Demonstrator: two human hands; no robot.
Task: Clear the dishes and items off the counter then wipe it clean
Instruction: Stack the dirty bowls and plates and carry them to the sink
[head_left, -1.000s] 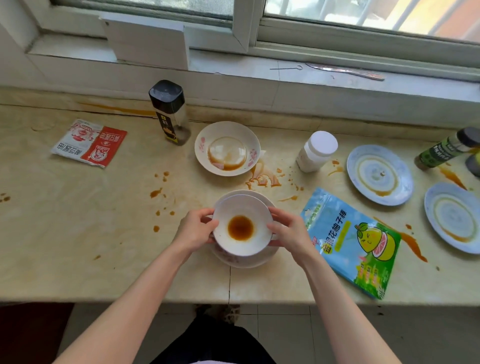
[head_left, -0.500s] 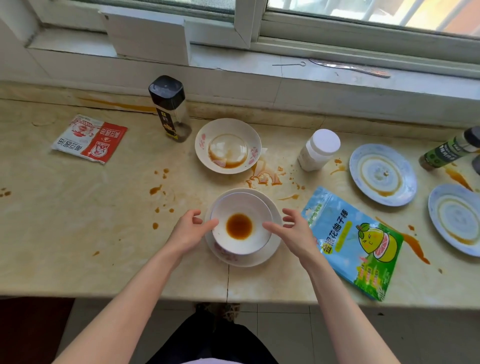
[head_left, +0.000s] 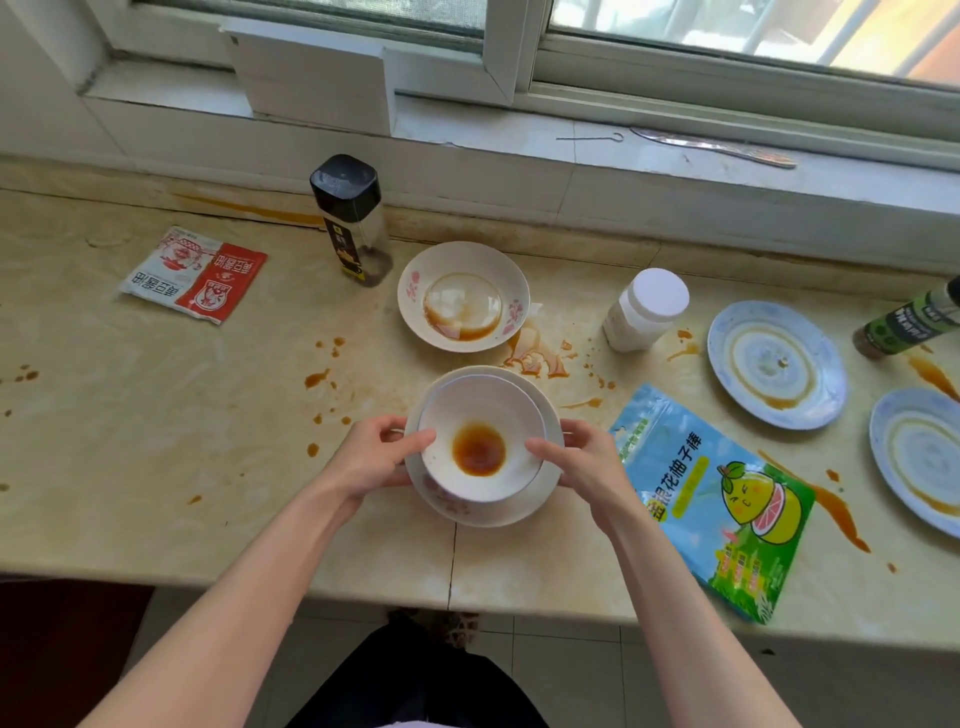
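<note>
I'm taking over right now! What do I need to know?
Left hand and right hand both grip the plate, thumbs on the saucy bowl stacked in it.
Done: bowl stacked on plate.
Left on the counter: flowered dish, two blue plates, black-lidded jar, white bottle, green bottle, blue pouch, red sachet. Then wipe the sauce spills.

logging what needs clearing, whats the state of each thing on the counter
white bowl, sauce pooled inside, sitting in the lower plate
lower plate, under the bowl
left hand, grips the lower plate's rim, thumb on bowl
right hand, same on the opposite rim
flowered plate, sauce-stained
inner blue plate, sauce-stained
far-right blue plate, sauce-stained
black-capped bottle, upright, capped
white jar, upright, lid on
blue pouch, lying flat
counter, sauce-spattered
</note>
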